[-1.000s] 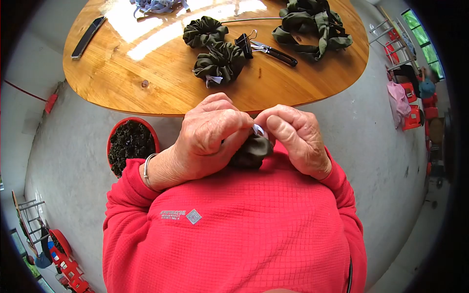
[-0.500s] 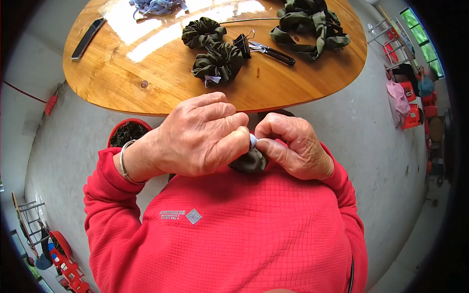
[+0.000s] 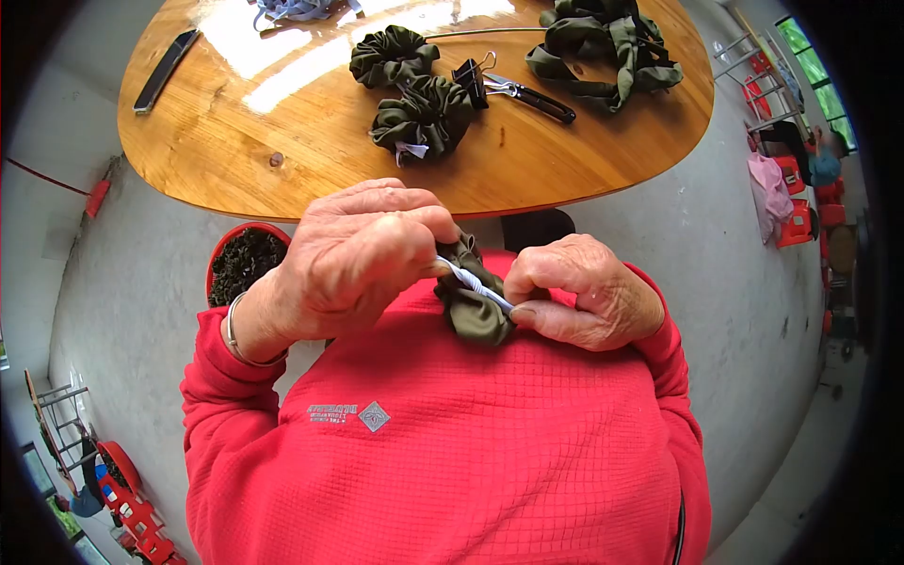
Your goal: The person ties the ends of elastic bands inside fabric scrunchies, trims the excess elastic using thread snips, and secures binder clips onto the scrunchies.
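Observation:
A pale blue-white elastic band point(image 3: 468, 279) stretches between my two hands in front of my chest, with a coiled knot or twist at its middle. My left hand point(image 3: 358, 259) pinches one end between thumb and fingers. The other end is pinched by my right hand point(image 3: 589, 294), thumb against the forefinger. Just behind and below the elastic hangs a gathered dark green fabric scrunchie point(image 3: 477, 320), partly hidden by my fingers.
On the wooden table point(image 3: 311, 174) lie two green scrunchies point(image 3: 428, 118), a black binder clip point(image 3: 471, 83), black-handled snips point(image 3: 541, 104), green fabric strips point(image 3: 617, 66), pale blue elastics point(image 3: 301, 8) and a black bar-shaped object point(image 3: 167, 72). A red plant pot point(image 3: 218, 252) stands on the floor.
My hands have moved apart, the left going leftward. More of the elastic and its twist shows between them, as does more of the green fabric.

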`<state>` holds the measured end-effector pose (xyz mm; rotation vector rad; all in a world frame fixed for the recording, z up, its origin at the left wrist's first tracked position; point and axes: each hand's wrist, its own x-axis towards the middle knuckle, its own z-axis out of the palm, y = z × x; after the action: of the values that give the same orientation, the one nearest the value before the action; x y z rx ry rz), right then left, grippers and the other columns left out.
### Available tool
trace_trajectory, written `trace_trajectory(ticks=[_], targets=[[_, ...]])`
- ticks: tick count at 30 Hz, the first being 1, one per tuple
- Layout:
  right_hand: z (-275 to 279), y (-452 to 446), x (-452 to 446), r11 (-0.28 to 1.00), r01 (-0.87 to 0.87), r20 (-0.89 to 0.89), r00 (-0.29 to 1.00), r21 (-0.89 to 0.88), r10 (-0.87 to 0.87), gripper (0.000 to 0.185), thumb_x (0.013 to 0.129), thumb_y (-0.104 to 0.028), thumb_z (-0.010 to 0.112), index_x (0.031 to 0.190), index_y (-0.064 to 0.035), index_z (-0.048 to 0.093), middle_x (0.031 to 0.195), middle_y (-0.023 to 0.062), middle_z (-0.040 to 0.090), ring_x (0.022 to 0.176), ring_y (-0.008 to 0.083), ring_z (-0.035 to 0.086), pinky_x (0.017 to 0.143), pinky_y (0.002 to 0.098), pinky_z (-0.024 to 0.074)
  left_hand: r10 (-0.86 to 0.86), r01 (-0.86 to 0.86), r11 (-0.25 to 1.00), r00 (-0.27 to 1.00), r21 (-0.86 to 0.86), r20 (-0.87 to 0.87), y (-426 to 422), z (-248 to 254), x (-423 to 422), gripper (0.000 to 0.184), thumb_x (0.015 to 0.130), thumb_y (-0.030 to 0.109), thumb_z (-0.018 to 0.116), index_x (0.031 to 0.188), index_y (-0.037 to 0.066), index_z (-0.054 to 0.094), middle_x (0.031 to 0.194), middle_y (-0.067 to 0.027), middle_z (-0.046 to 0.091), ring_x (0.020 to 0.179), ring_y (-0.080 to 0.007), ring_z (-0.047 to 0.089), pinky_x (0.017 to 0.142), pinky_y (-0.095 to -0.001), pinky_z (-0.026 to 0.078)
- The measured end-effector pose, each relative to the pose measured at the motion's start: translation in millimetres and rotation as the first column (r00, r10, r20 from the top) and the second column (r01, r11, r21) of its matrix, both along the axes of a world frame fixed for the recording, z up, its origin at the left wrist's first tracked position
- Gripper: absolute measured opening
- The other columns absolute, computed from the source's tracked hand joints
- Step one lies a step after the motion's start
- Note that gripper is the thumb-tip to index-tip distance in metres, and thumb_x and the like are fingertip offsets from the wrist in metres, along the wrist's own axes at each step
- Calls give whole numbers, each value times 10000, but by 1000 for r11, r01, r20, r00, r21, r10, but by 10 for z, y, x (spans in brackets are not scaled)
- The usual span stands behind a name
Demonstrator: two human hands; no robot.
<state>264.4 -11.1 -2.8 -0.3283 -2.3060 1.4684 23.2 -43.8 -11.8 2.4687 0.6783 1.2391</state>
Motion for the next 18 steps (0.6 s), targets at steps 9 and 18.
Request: trace_trajectory(ticks=[9, 18], targets=[[27, 173, -1, 998, -68, 140, 988, -14, 69, 68, 780, -10, 593, 813, -15, 533, 696, 125, 547, 623, 301, 551, 585, 347, 434, 47, -32, 987, 995, -155, 92, -23, -79, -69, 122, 798, -18, 589, 828, 24, 478, 808, -157, 623, 810, -325, 626, 724, -412, 503], [186, 58, -117, 945, 161, 28, 984, 285, -176, 105, 773, -8, 600, 845, -40, 530, 722, 120, 562, 646, 315, 571, 558, 367, 447, 128, 238, 828, 802, -508, 584, 17, -220, 320, 92, 897, 53, 561, 835, 9, 509, 746, -39, 558, 721, -93, 539, 626, -231, 440]])
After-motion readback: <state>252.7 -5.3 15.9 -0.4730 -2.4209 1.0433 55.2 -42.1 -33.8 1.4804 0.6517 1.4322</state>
